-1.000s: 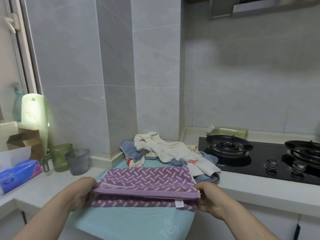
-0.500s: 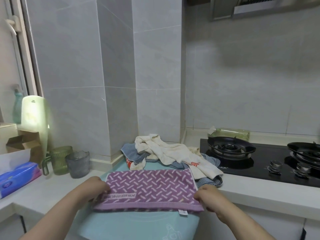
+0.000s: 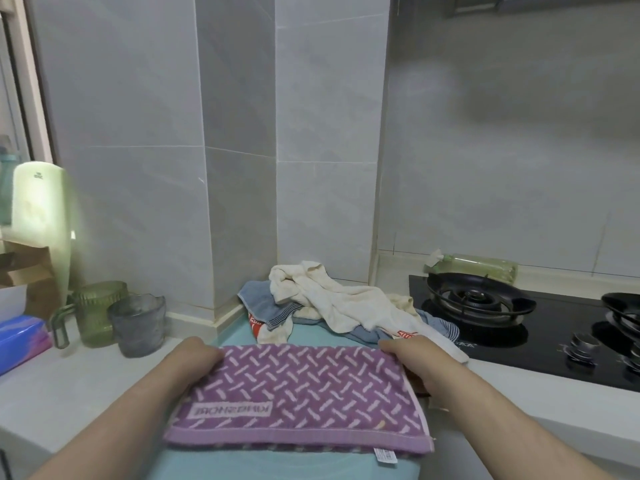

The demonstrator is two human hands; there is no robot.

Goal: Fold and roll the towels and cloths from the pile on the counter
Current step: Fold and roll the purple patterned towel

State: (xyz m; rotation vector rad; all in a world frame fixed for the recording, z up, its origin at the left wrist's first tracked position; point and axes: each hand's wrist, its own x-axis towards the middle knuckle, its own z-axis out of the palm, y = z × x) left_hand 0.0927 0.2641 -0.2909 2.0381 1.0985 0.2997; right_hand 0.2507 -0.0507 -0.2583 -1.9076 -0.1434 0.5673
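Left hand point(image 3: 197, 358) and right hand point(image 3: 414, 358) have moved up to the far corners of the purple towel point(image 3: 298, 393), now folded flat on the teal mat point(image 3: 277, 465) on the desk point(image 3: 86, 375) at lower centre, near the pile point(image 3: 339, 303), with fingers tucked under the cloth and their grip impossible to tell.

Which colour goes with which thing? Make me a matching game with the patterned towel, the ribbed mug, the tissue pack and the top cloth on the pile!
Things:
1. patterned towel
2. ribbed mug
3. tissue pack
4. top cloth on the pile

Colours:
A. blue
B. cream
C. purple
D. green

Pairs: 1-C, 2-D, 3-A, 4-B.
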